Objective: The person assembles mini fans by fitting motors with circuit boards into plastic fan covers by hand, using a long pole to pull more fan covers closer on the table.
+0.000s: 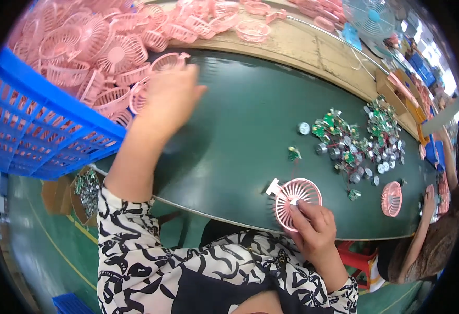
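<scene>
My right hand [317,230] is closed on a round pink slatted fan housing [311,189] near the table's front edge. Its thumb and forefinger meet at a small white part in the middle of the housing. A small green circuit board [294,154] lies just beyond, with a thin red wire running toward the housing. My left arm stretches to the far left, where my left hand [173,97] is over the edge of a pile of pink fan housings [117,55]. Motion smears its fingers, so I cannot make out whether they grip a housing.
A blue plastic basket [46,115] stands at the left beside the pile. Motors with circuit boards [344,138] lie heaped on the green table [240,131] at right. Another pink housing [392,199] sits near a co-worker's arm [423,220]. A box of metal parts [87,191] is below left.
</scene>
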Available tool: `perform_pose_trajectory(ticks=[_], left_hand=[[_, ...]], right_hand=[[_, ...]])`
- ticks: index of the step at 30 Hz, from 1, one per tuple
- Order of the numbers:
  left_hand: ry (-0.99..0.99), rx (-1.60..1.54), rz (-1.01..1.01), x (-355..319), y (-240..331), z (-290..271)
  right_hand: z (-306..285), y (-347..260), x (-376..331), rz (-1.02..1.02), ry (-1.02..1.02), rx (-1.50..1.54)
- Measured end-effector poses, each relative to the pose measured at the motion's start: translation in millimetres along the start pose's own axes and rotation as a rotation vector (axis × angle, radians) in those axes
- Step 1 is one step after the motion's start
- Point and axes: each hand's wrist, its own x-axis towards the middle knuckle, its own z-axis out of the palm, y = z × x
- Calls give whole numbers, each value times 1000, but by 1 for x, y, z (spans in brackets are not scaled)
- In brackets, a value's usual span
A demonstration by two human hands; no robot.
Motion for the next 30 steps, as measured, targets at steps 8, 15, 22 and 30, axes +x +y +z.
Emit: perform_pose_trajectory(ticks=[8, 15, 22, 30], left_hand=[[60, 14, 206, 6, -29, 41], [329, -353, 799, -24, 51, 19], [567, -384, 1238, -53, 88, 19], [623, -377, 971, -31, 63, 14]], right_hand=[[3, 4, -1, 11, 140, 163], [-54, 43, -36, 273, 456, -291], [-95, 105, -76, 726, 399, -614], [-62, 87, -22, 525, 319, -405]])
